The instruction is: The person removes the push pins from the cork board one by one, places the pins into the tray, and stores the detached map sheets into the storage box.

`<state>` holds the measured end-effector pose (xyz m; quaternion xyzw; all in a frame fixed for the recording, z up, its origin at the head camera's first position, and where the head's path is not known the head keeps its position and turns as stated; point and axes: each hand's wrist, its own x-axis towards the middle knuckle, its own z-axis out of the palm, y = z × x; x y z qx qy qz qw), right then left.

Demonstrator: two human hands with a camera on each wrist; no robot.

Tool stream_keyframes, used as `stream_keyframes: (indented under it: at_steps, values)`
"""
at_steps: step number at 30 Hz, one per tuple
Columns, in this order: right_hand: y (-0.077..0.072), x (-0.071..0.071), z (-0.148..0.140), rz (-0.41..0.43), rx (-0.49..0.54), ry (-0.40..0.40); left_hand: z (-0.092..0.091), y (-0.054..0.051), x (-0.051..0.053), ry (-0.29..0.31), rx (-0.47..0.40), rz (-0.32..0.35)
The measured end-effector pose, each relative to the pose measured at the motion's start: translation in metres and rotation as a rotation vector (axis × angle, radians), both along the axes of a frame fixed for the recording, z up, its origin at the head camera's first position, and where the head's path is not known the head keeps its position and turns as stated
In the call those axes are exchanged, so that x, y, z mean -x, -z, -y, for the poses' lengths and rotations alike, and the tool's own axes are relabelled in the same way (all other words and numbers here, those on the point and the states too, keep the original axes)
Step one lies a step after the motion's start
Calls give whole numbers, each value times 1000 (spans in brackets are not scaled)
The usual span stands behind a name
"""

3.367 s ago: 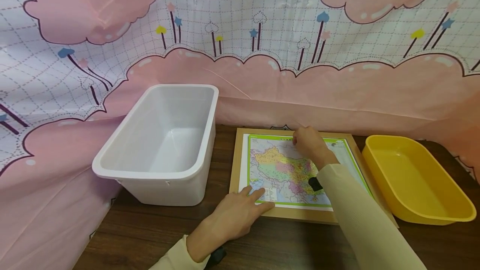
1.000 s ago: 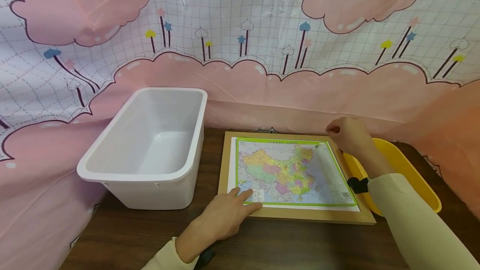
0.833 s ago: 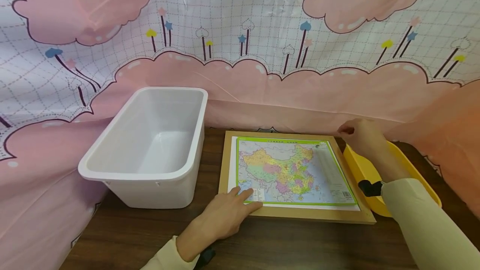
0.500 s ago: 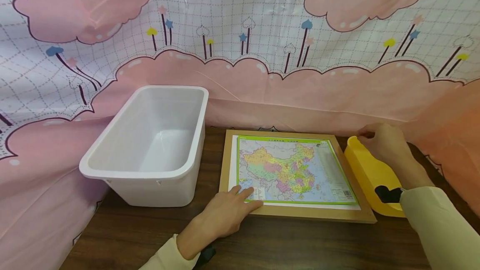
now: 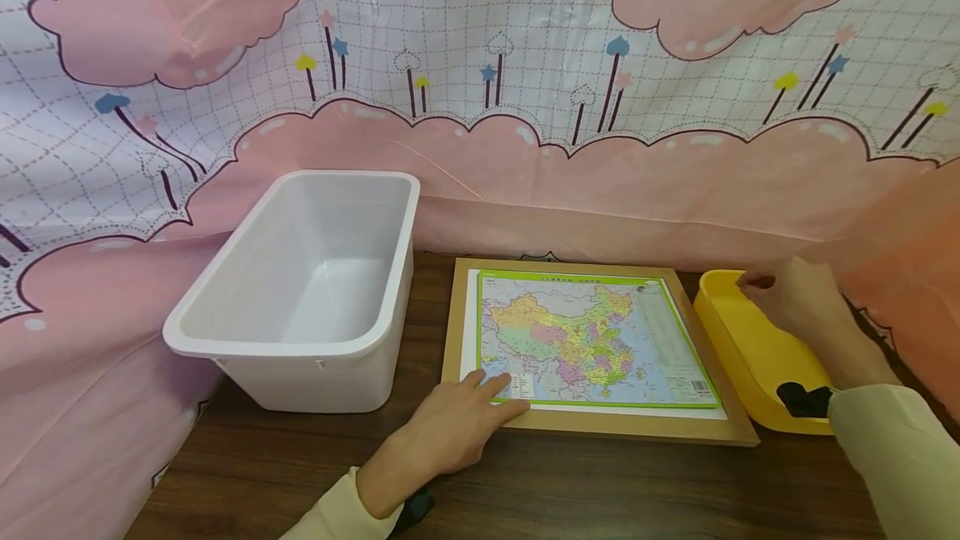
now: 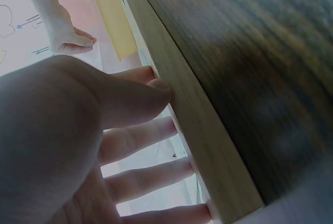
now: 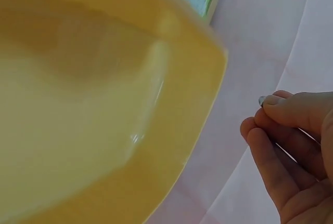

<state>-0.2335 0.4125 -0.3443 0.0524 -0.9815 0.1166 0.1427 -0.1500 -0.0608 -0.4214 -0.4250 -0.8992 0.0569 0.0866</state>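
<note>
My left hand [image 5: 456, 427] rests with spread fingers on the lower left corner of a wood-framed board [image 5: 600, 423]. On the board lies a green-bordered map [image 5: 570, 340] over a white surface. In the left wrist view the thumb [image 6: 140, 99] lies along the frame's edge. My right hand [image 5: 802, 298] is above the far end of a yellow tray [image 5: 738, 357]. Between its thumb and index finger it pinches a small silvery piece [image 7: 262, 101], mostly hidden by the fingertips, so its kind cannot be told. The right wrist view shows the hand beside the tray's rim [image 7: 208, 104].
A deep white tub [image 5: 397, 315] stands left of the board on the dark wooden table [image 5: 570, 482]. A pink and white patterned cloth [image 5: 487, 157] hangs behind. The yellow tray stands close along the board's right side.
My right hand has moved from the map's top edge rightward, past the board's corner, to above the yellow tray. The left hand has stayed on the board's lower left corner.
</note>
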Motion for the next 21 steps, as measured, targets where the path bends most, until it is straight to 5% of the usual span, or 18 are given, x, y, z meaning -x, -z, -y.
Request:
stream_keyframes:
  at_steps: [21]
  values:
    - [12,-11,-20,252,-62,2,-1,1,0,-6,2,17]
